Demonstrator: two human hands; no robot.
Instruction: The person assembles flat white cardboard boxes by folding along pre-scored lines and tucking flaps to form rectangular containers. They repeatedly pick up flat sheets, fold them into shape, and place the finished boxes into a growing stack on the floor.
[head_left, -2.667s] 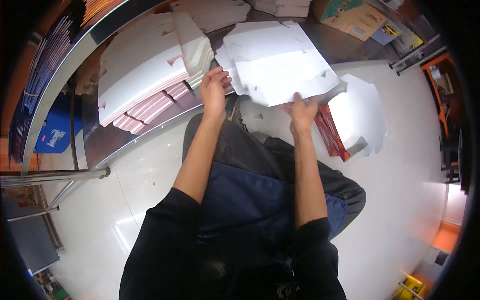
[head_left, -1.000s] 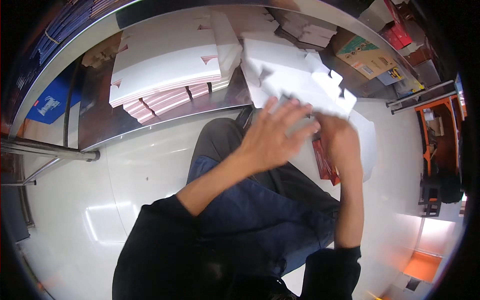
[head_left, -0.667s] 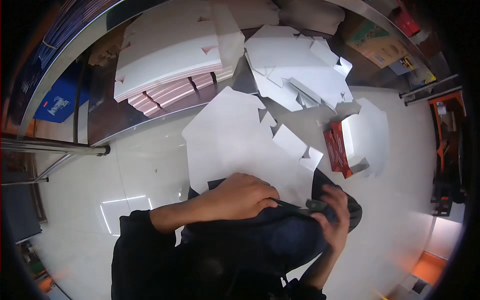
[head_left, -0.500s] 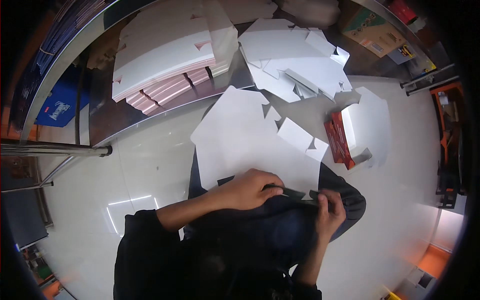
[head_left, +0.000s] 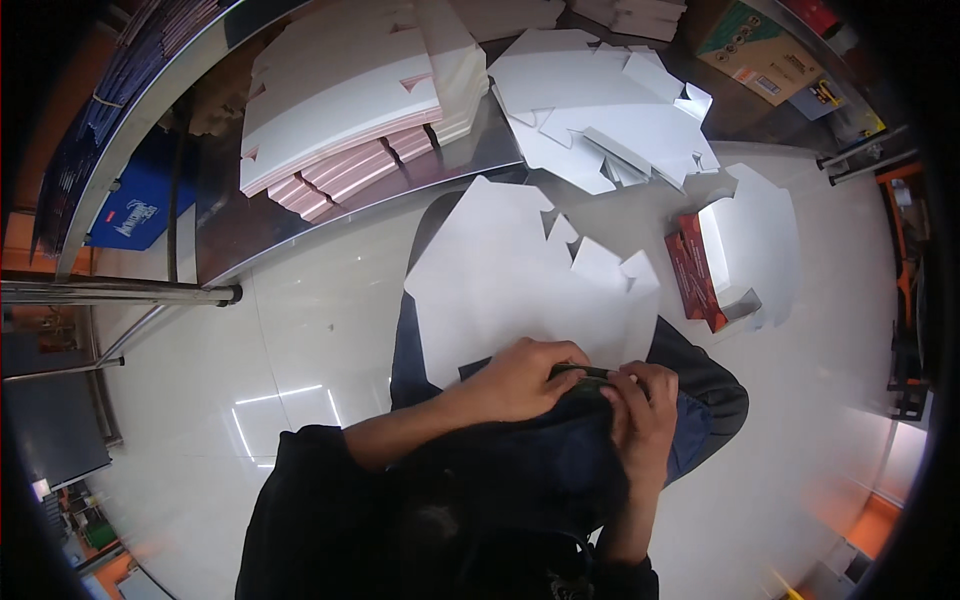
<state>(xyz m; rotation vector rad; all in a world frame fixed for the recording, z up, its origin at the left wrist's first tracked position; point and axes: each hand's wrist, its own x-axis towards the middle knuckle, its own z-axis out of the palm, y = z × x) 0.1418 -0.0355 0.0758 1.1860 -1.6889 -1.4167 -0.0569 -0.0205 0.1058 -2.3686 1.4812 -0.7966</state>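
Observation:
A white cardboard box blank lies across my lap, its inner side up, with cut tabs along its far right edge. My left hand is closed on the near edge of the blank, thumb and fingers pinching a folded-up dark green flap. Close beside it, my right hand pinches the right end of that same flap, fingers curled over it. The flap's lower part is hidden behind my fingers.
Stacked white blanks sit on a metal shelf ahead, with loose, partly folded blanks to their right. A part-folded red and white box rests on the floor at the right. Metal rack legs stand at the left.
My right hand has come in leftward and up, closer to my left hand, and now grips nearer the middle of the flap. The view has shifted slightly.

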